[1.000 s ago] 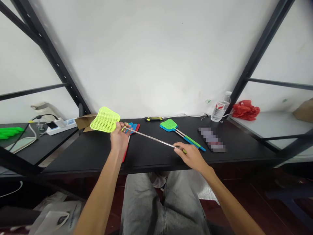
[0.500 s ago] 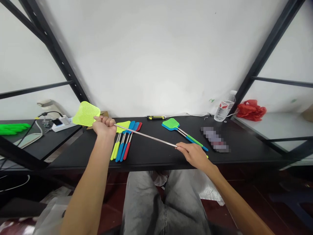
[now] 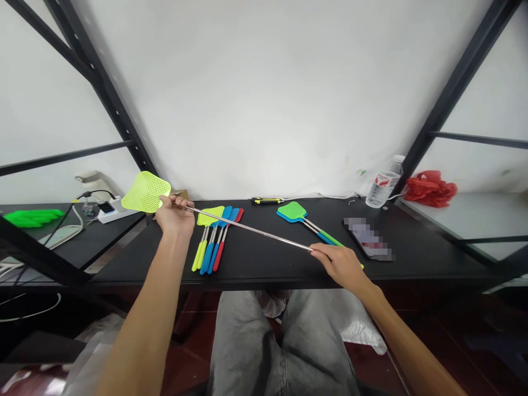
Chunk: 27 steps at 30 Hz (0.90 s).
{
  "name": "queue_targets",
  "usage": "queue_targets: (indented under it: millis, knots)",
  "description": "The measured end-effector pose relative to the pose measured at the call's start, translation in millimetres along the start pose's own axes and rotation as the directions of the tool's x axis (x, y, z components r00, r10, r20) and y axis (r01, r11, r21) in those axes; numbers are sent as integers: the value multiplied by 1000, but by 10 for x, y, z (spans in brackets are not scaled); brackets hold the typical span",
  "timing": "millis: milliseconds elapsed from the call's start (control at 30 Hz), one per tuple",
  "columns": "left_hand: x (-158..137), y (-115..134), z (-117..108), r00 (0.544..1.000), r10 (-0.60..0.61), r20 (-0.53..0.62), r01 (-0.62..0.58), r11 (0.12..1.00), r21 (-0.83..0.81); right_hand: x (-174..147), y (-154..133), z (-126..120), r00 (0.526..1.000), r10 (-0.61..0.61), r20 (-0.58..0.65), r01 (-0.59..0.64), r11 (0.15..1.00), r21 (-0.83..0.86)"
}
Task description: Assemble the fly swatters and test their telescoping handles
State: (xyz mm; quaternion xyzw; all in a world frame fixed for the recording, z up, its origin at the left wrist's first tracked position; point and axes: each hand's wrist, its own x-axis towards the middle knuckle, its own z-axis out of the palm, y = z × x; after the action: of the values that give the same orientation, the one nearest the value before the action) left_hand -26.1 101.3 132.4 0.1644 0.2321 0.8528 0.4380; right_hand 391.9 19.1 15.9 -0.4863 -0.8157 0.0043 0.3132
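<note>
We have our left forearm (image 3: 150,302) slanting up and forward, the left hand (image 3: 176,216) gripping with fingers (image 3: 180,200) curled – our right forearm (image 3: 406,335) angles inward from our right side, the right hand (image 3: 343,268) lower and likewise closed – both hands well apart, both forearms bare

The person wears faded grey jeans (image 3: 241,333) with a stitched seam (image 3: 284,368) and a dark crease (image 3: 264,360) beside that seam. Forearms (image 3: 154,300) and fingers (image 3: 185,203) are bare.
</note>
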Motion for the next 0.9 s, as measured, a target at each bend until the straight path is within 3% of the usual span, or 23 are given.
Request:
queue_targets:
  millis: [100, 233, 300, 400, 500, 767, 900]
  knots:
    - [59, 116, -111, 995, 72, -63, -68, 995, 69, -64, 158, -26, 997, 40, -67, -41, 999, -20]
    - [95, 340, -314, 995, 95, 0, -93, 977, 191, -166, 355, -71, 981, 117, -155, -116, 993, 15]
    - [88, 410, -408, 995, 93, -22, -86, 974, 208, -189, 406, -73, 976, 137, -171, -136, 991, 18]
    - [84, 444, -516, 991, 111, -69, -92, 970, 227, -201, 430, -50, 973, 154, -170, -150, 988, 33]
    - [78, 416, -568, 993, 107, -40, -95, 966, 240, -204, 409, -33, 968, 188, -164, -181, 982, 59]
    - [-171, 124, -352, 998, 6, 66, -21, 974, 224, -57, 147, -38, 983, 143, -116, -127, 983, 130]
    - [-307, -55, -203, 994, 23, 104, -43, 981, 191, 4, 30, 1, 984, 157, -87, -144, 979, 142]
